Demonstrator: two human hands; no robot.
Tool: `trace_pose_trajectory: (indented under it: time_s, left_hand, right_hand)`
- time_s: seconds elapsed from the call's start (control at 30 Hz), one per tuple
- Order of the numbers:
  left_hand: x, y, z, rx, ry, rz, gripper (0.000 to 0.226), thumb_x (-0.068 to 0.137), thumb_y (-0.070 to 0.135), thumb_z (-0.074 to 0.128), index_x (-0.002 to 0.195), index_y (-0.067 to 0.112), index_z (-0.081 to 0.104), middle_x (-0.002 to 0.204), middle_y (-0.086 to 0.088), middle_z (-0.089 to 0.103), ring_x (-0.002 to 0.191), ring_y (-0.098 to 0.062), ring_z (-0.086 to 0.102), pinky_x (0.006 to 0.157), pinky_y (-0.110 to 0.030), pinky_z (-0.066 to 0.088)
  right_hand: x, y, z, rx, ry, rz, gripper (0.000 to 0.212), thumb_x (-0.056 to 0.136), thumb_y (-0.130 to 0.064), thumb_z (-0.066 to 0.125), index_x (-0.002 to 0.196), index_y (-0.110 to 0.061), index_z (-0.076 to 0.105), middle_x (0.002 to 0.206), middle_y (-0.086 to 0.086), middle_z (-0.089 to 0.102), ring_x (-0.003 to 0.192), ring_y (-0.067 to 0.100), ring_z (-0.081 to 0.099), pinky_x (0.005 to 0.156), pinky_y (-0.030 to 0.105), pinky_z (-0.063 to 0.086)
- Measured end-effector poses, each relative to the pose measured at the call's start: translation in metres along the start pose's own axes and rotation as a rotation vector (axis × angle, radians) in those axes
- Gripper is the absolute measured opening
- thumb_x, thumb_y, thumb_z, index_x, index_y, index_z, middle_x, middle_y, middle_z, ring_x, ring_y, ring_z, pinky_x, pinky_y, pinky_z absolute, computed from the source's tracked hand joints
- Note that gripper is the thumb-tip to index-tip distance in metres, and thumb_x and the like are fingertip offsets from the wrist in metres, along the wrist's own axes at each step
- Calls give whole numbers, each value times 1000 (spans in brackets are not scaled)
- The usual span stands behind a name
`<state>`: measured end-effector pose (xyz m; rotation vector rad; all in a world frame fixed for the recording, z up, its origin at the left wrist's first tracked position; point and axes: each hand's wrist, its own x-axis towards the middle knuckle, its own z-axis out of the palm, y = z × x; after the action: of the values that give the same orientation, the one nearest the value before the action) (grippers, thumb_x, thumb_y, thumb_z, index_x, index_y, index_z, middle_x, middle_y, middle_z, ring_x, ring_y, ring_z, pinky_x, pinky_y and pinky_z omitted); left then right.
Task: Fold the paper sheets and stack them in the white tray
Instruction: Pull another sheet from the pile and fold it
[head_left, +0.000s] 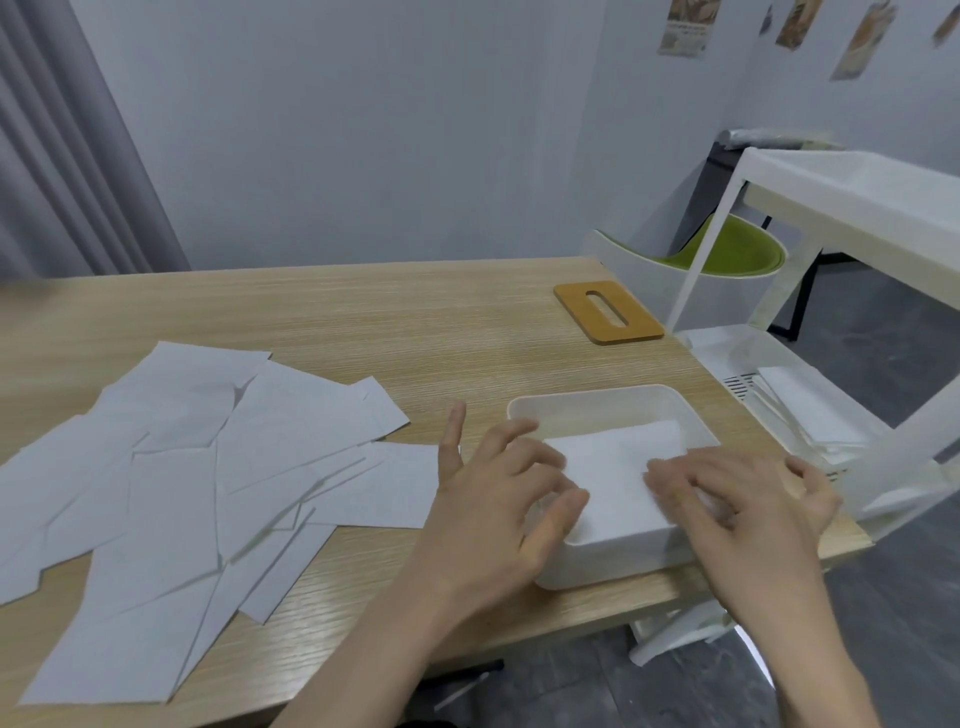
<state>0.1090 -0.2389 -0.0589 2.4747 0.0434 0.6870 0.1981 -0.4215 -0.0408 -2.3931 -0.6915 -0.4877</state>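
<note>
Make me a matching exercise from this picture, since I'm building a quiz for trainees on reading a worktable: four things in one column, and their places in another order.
Things
1. folded paper
2. unfolded paper sheets
3. wooden lid with a slot
4. green chair

Places
A. beyond the far right corner of the table
B. spread over the left half of the table
C. inside the white tray, under both hands
D. flat on the table, near its far right corner

Pairs: 1-C, 2-B, 3-D, 4-A
</note>
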Motion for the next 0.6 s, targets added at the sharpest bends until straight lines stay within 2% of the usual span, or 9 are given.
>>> trace_pose_trajectory:
  time_s: [0.1, 0.23, 0.3, 0.37, 0.43, 0.6]
  left_hand:
    - [2, -2, -1, 51, -21, 22, 42, 95, 45, 40, 78, 28, 74, 92, 19, 66, 120, -9, 53, 117, -44, -4]
    - [4, -4, 0, 98, -32, 39, 39, 91, 38, 40, 76, 28, 74, 87, 18, 65, 119, -10, 54, 117, -46, -1]
    - [4, -4, 1, 99, -29, 36, 39, 89, 37, 39, 75, 28, 74, 85, 17, 64, 118, -9, 54, 117, -47, -1]
    - [4, -5, 2, 107, -16, 38, 40, 88, 36, 39, 73, 28, 75, 83, 17, 64, 117, -8, 55, 117, -48, 0]
    - [5, -7, 2, 112, 2, 40, 39, 87, 35, 39, 72, 27, 75, 81, 17, 64, 116, -8, 55, 118, -48, 1]
    - [5, -17, -1, 109, 22, 43, 39, 87, 35, 40, 71, 28, 75, 82, 18, 64, 115, -6, 55, 118, -49, 1]
  right_hand:
    - [-4, 1, 5, 30, -2, 1, 46, 85, -66, 35, 64, -42, 68, 79, -35, 61, 93, -9, 52, 105, 31, 10]
    - [-6, 4, 13, 105, 33, 36, 43, 87, -61, 39, 63, -41, 69, 76, -29, 63, 88, -4, 54, 105, 35, 17]
    - [-7, 4, 16, 201, 63, 45, 39, 86, -60, 43, 64, -42, 68, 75, -26, 65, 88, -2, 53, 98, 39, 32]
    - [-7, 5, 19, 272, 93, 47, 37, 87, -59, 44, 65, -41, 69, 73, -23, 65, 87, -2, 53, 82, 41, 44]
    - [-6, 3, 22, 285, 110, 38, 41, 87, -59, 44, 65, -37, 71, 71, -21, 65, 86, 0, 53, 76, 41, 47]
    - [-3, -1, 29, 288, 118, 39, 43, 86, -58, 46, 63, -35, 73, 71, -26, 64, 84, 3, 54, 74, 44, 48]
